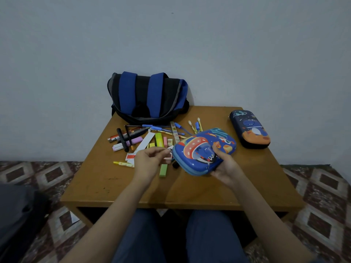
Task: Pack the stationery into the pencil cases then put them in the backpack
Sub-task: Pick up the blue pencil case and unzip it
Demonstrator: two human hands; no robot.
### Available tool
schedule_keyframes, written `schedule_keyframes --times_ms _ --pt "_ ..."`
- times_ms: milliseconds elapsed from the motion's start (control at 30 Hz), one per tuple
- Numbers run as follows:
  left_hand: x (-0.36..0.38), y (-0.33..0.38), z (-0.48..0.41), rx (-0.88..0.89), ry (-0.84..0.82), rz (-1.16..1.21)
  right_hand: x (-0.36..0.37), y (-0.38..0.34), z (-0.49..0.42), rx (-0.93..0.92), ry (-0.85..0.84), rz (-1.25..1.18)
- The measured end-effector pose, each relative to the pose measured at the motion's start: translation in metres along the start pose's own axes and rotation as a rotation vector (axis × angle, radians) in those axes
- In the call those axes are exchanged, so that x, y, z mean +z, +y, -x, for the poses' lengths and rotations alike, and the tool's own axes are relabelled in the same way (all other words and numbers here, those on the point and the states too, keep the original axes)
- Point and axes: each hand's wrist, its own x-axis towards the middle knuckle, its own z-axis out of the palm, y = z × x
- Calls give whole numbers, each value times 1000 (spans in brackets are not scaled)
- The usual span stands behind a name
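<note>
My right hand grips the near end of a blue pencil case printed with a rocket and a shark, tilted up off the table. My left hand pinches the zipper pull at the case's left corner. A second, dark blue pencil case lies shut at the right of the table. Loose stationery is scattered across the table's middle: pens, markers, highlighters, erasers, a ruler. A blue and black backpack stands at the back against the wall.
The low wooden table stands on a patterned carpet. A green highlighter lies below my left hand, a yellow pen to its left. A dark object sits on the floor at the far left.
</note>
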Motion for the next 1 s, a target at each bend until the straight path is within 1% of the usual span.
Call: schedule_keyframes --times_ms 67,167,267,333,400,433,500,567,633,733,833,900,933,1000 --pt "-3 3 -5 9 -44 15 -6 0 2 37 -64 51" --pt "-2 6 -8 56 -134 -60 -14 -4 5 83 -148 163" --pt "4 9 -9 62 -198 -92 -14 -8 12 144 -290 224" --pt "6 11 -13 61 -171 -73 -14 -10 18 208 -393 282" --pt "3 13 -20 31 -119 -13 -14 -9 22 257 -454 328" --pt "0 14 -24 -1 -113 17 -14 -9 26 270 -468 320" --pt "-6 15 -30 -72 -156 103 -15 -7 30 259 -473 177" --pt "-12 15 -32 -126 -180 221 -18 -6 32 187 -462 -12" --pt "-16 14 -34 -127 -123 258 -24 -4 27 64 -395 -156" --pt "-16 7 -29 -60 8 175 -24 -1 19 3 -195 -388" --pt "5 3 -12 43 102 32 -6 1 17 -33 -72 -614" --pt "24 0 4 160 187 -54 8 1 15 -67 49 -649" --pt "33 -1 13 236 217 -101 14 2 13 -80 85 -608" --pt "45 -2 30 384 200 -151 22 5 10 -101 111 -494"
